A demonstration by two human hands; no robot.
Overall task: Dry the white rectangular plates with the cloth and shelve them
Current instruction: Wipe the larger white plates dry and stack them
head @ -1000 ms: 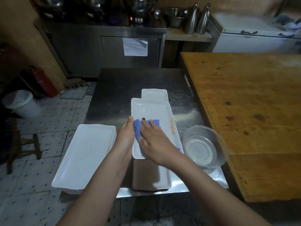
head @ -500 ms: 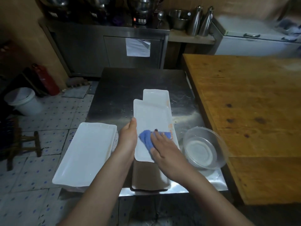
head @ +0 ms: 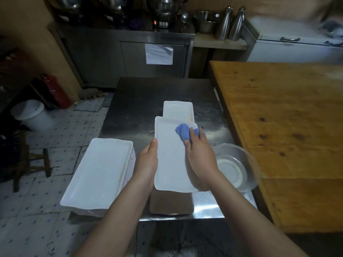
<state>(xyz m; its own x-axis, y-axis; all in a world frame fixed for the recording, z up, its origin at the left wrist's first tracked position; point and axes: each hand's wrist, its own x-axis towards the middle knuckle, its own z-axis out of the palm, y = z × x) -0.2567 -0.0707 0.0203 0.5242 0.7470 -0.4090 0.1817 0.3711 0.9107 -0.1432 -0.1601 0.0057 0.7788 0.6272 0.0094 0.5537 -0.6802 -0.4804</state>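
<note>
Left hand (head: pixel 148 158) grips the left rim of the white plate (head: pixel 169 164), thumb on top, holding it over the steel table (head: pixel 146 101). Right hand (head: pixel 201 154) has its fingers curled over the bunched blue cloth (head: pixel 182 131), pressed to the plate's far right corner. Plate stack (head: pixel 100 171) sits just left, glass bowl (head: pixel 234 164) right.

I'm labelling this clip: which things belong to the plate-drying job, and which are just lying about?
Job: plate being wiped, blue cloth, left hand, right hand, stack of plates, plate behind.
Lying about: glass bowl, white bucket, fire extinguisher, two metal jugs.
</note>
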